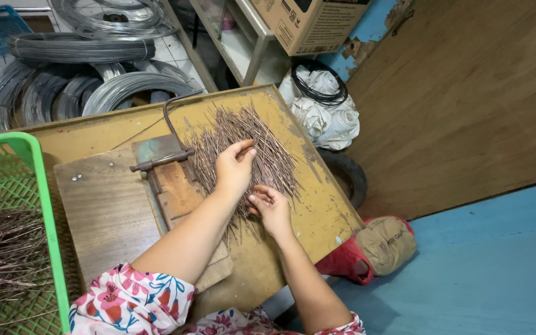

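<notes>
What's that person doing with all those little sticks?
A person in a flowered top sorts a heap of thin brown cut wire pieces on a worn yellow wooden table. The left hand pinches a few pieces; the right hand rests on the heap. A green plastic basket beside them holds more.

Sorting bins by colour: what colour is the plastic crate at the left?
Bright green plastic mesh crate, seen in the head view.
</notes>
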